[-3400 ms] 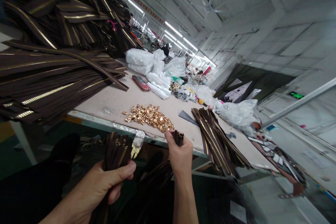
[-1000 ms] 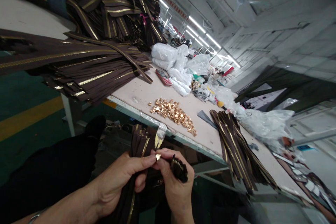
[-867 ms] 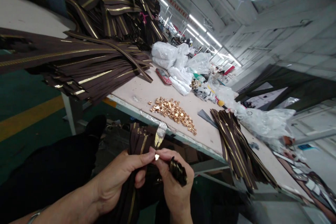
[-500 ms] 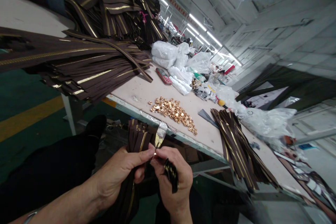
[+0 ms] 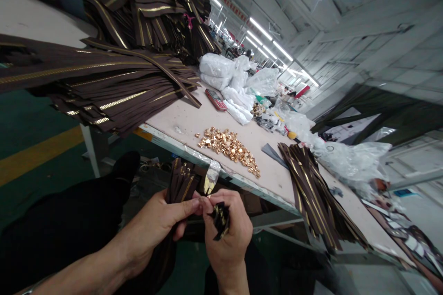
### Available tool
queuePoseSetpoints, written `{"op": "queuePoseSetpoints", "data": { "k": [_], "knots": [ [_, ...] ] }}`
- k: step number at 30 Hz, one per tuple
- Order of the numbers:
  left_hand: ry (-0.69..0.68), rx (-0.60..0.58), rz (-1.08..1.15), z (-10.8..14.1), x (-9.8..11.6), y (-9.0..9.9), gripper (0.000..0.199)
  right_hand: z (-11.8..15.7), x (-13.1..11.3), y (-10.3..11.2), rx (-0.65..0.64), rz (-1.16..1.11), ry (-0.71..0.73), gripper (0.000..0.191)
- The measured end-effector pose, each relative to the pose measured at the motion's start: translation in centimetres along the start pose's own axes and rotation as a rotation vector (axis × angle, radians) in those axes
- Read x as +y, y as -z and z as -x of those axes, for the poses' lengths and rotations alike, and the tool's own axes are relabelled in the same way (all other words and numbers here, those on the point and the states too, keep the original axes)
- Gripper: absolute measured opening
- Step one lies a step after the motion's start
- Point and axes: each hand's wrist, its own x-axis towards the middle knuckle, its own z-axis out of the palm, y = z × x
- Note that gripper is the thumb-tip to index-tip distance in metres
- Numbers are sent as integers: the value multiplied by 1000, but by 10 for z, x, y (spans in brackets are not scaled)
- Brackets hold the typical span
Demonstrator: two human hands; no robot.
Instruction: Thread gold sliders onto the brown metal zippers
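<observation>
My left hand [image 5: 173, 214] is closed around a bundle of brown zippers [image 5: 182, 182] with gold teeth, their ends standing up above the fist. Its thumb tip meets the fingertips of my right hand [image 5: 228, 226]. Dark strip ends [image 5: 220, 220] with gold flecks stick out of the curled fingers of my right hand; they look like zipper ends. Just above the fingertips, a pointed metal jig [image 5: 211, 179] is fixed at the table edge. What the fingertips pinch is hidden. Beyond the jig lies a pile of gold zipper sliders [image 5: 230, 147].
Brown zippers [image 5: 121, 83] overhang the table's left side, with a bigger heap [image 5: 148, 9] behind. Another bundle [image 5: 308, 189] hangs over the front edge at right. A red phone-like device [image 5: 216, 100] and clear plastic bags [image 5: 221, 71] lie toward the back of the table [image 5: 173, 120].
My right hand has turned and risen slightly, its fingertips closer to the jig. A small gold piece seen at the fingertips earlier is now mostly covered. The left hand has shifted slightly.
</observation>
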Motion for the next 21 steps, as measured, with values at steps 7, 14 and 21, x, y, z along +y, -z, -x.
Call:
{"op": "queuePoseSetpoints", "data": {
  "k": [7, 14, 21],
  "knots": [
    [-2, -29, -67, -2, -1, 6, 43, -3, 1, -7, -13, 127, 24, 10],
    [10, -78, -28, 2, -4, 12, 40, -9, 4, -6, -40, 18, -365, 25],
    [-40, -218, -36, 7, 0, 10, 44, -15, -19, 8, -126, -422, -557, 14]
  ]
}}
